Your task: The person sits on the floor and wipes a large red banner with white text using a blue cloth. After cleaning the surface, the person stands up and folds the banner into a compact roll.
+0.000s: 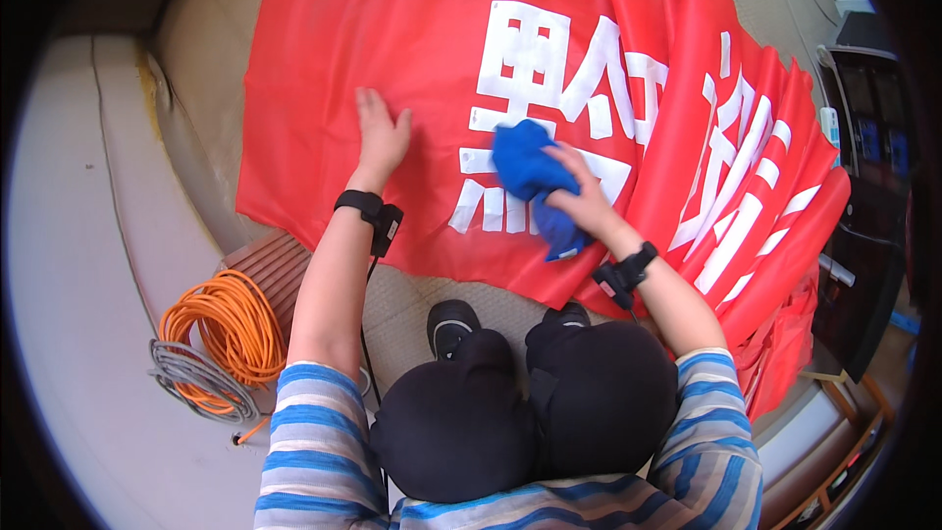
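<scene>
A large red banner [316, 88] with white characters is spread on the floor before me. Its left part lies fairly flat, while the right part is gathered in folds. My right hand [581, 195] holds a crumpled blue cloth [526, 158] over the white lettering near the banner's middle; both look slightly blurred. To the left, my left hand [381, 134] has its fingers extended, palm side towards the red material, and holds nothing. Whether it touches the banner cannot be told. Each wrist wears a black strap with a small box.
Coiled orange cable [243, 324] and grey cable [199, 383] lie at the left, beside a ribbed brown block [272, 265]. Black equipment [868, 103] stands at the far right, near a white power strip [830, 129]. My shoes are close to the banner's near edge.
</scene>
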Demonstrator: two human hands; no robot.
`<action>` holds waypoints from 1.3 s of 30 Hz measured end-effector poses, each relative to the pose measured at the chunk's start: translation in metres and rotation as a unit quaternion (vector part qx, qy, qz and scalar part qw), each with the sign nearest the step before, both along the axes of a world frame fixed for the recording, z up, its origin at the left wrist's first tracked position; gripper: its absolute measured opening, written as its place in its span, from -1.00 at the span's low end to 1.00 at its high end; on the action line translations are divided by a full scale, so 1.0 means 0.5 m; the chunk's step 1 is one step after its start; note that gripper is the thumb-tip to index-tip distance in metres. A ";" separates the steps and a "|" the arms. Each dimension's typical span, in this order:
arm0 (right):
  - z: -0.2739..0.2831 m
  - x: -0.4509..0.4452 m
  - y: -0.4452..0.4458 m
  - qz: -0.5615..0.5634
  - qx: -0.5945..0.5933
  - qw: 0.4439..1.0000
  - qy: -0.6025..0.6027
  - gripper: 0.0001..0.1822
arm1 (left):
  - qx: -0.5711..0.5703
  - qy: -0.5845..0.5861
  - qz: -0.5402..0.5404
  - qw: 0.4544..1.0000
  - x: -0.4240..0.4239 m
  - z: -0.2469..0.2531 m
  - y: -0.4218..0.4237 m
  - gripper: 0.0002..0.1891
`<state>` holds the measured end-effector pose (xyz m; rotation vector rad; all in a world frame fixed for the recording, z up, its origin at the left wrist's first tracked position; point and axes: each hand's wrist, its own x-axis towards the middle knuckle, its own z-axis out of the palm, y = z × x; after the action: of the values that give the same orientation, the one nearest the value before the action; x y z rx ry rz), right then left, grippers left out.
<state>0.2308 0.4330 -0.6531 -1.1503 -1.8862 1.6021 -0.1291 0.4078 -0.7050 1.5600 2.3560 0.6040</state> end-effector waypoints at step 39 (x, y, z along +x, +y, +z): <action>-0.057 -0.311 0.343 0.283 0.427 0.843 -0.161 -0.38 | -0.523 -0.001 -0.093 0.847 0.164 0.116 -0.114 0.60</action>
<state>0.0752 0.6043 -0.6819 -0.4829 -2.8930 0.5612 -0.0471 0.3507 -0.6469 1.1689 1.8754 -0.6515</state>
